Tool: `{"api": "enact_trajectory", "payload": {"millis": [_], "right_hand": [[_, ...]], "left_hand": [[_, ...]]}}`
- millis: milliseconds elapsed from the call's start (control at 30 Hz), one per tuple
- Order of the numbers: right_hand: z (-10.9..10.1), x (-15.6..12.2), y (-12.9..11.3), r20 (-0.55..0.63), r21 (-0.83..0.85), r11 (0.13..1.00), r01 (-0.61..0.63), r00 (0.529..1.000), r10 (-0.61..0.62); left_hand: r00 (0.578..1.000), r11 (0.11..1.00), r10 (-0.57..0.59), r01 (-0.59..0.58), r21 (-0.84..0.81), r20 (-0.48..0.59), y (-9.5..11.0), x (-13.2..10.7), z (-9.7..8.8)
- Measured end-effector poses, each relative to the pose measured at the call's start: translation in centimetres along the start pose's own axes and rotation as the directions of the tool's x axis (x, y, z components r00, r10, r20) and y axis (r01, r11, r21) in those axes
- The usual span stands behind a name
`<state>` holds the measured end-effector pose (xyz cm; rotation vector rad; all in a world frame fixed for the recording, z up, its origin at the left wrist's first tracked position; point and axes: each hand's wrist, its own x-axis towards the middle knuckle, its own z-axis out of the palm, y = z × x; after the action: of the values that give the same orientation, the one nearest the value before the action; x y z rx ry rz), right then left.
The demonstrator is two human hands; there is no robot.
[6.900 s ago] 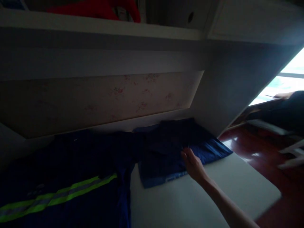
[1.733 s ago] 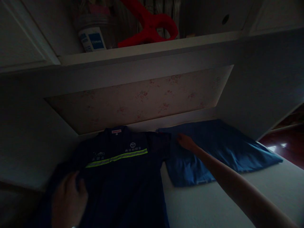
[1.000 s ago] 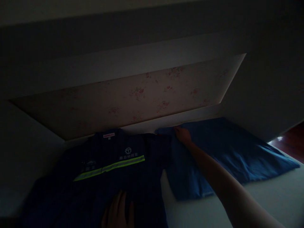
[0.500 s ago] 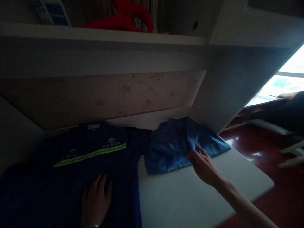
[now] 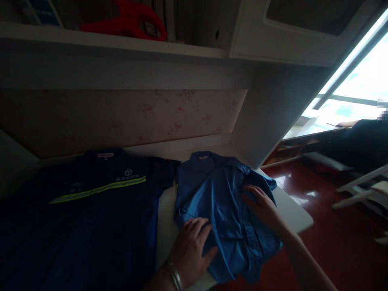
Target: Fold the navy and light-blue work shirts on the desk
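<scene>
A lighter blue collared shirt (image 5: 222, 202) lies spread on the white table, its lower part hanging past the front edge. My left hand (image 5: 194, 244), with a bracelet at the wrist, rests at the shirt's lower left side, thumb and fingers apart. On the right side, near the sleeve, my right hand (image 5: 261, 202) touches the fabric with its fingers stretched out. To the left lies a navy short-sleeved work shirt (image 5: 100, 226) with a yellow-green and grey stripe (image 5: 100, 190) across its chest.
A shelf (image 5: 121, 42) runs above the table, with a red curved-handled object (image 5: 130, 20) on it. A floral panel (image 5: 136, 117) stands behind. At the right are a window (image 5: 357, 81), red floor (image 5: 339, 246) and a partly visible person in dark clothing (image 5: 357, 137).
The lighter blue shirt has gone from bunched to opened out, reaching toward me. My left hand has moved from the navy shirt to the lighter one. The view has turned right.
</scene>
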<state>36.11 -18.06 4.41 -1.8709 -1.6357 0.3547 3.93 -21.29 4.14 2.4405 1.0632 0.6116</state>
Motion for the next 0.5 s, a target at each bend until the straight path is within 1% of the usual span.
{"api": "enact_trajectory", "payload": {"millis": [33, 67, 100, 133, 200, 233, 300, 367, 400, 433, 467, 500], "right_hand": [[0.7, 1.5, 0.1, -0.087, -0.145, 0.989, 0.004, 0.996, -0.017], [1.4, 2.7, 0.4, -0.132, -0.284, 0.958, -0.029, 0.991, -0.009], [2.0, 3.5, 0.9, -0.157, -0.394, 0.914, -0.093, 0.987, 0.032], [2.4, 4.0, 1.5, -0.182, -0.464, 0.869, -0.171, 0.979, 0.096], [2.8, 4.3, 3.2, -0.209, -0.508, 0.811, -0.29, 0.955, 0.211], [2.8, 4.3, 4.1, -0.211, -0.504, 0.802, -0.321, 0.946, 0.246], [2.4, 4.0, 5.9, -0.194, -0.484, 0.812, -0.328, 0.944, 0.266], [1.8, 3.6, 7.2, -0.198, -0.449, 0.845, -0.291, 0.954, 0.223], [1.5, 3.3, 7.8, -0.211, -0.405, 0.877, -0.259, 0.96, 0.186], [1.1, 2.8, 8.3, -0.237, -0.338, 0.914, -0.224, 0.96, 0.148], [0.6, 2.2, 8.9, -0.28, -0.258, 0.946, -0.195, 0.952, 0.12], [-0.1, 1.4, 9.6, -0.323, -0.189, 0.966, -0.175, 0.94, 0.107]], "left_hand": [[1.0, 1.0, 0.006, -0.006, 0.018, 0.015, 0.3, 0.1, 1.4], [1.0, 0.999, -0.007, 0.007, 0.039, 0.015, 0.3, 0.2, 2.7], [1.0, 0.998, -0.029, 0.029, 0.06, 0.009, 0.1, 0.2, 3.8], [0.999, 0.996, -0.052, 0.052, 0.078, -0.001, -0.1, 0.2, 4.6], [0.996, 0.993, -0.09, 0.09, 0.08, -0.008, -0.4, 0.3, 5.3], [0.994, 0.993, -0.106, 0.106, 0.055, -0.012, -0.5, 0.3, 5.1], [0.99, 0.989, -0.135, 0.133, -0.067, -0.031, -0.3, 0.5, 4.0], [0.986, 0.959, -0.159, 0.141, -0.247, -0.053, 0.2, 0.7, 2.3], [0.984, 0.932, -0.171, 0.143, -0.332, -0.056, 0.6, 0.6, 1.3], [0.982, 0.9, -0.185, 0.152, -0.408, -0.044, 1.0, 0.5, 0.2], [0.978, 0.864, -0.206, 0.178, -0.472, -0.009, 1.4, 0.2, -0.8], [0.972, 0.822, -0.23, 0.221, -0.526, 0.048, 1.7, -0.1, -1.8]]}}
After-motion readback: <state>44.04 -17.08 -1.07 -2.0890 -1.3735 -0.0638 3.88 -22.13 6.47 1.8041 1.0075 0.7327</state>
